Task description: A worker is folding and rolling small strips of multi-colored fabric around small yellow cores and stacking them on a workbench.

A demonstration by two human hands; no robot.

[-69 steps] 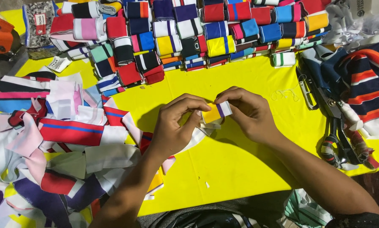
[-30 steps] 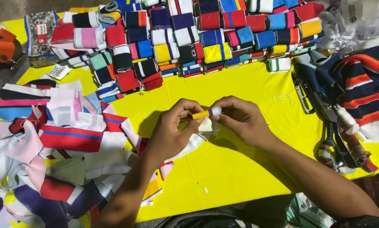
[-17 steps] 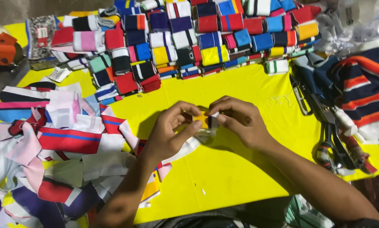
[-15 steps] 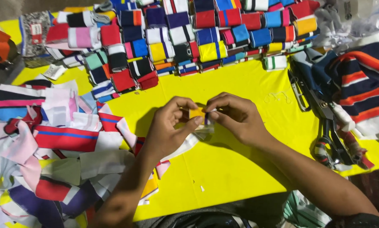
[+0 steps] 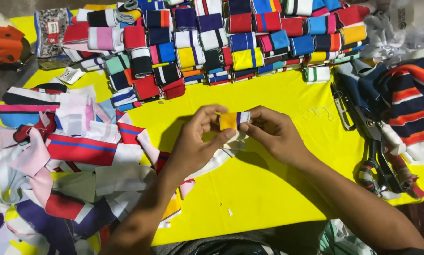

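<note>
Left hand (image 5: 197, 141) and right hand (image 5: 273, 134): both pinch one small folded band (image 5: 234, 121), yellow with a dark stripe, held above the yellow worktop (image 5: 278, 189). Folded bands (image 5: 221, 38) stacked behind; loose strips (image 5: 70, 156) left; scissors (image 5: 377, 160) right.

Holding a folded strip (image 5: 234, 121), mustard yellow with a dark purple band and a white end. Lying over a bright yellow tabletop (image 5: 268, 189). Showing rows of folded rolls (image 5: 221, 42) in red, royal blue, navy, white, yellow, pink and black, many striped. Spreading loose strips (image 5: 70, 156) in red with a blue stripe, pale pink, white and purple. Displaying a navy fabric (image 5: 410, 104) striped orange-red and white. Sitting orange, a tool (image 5: 6, 45).
</note>
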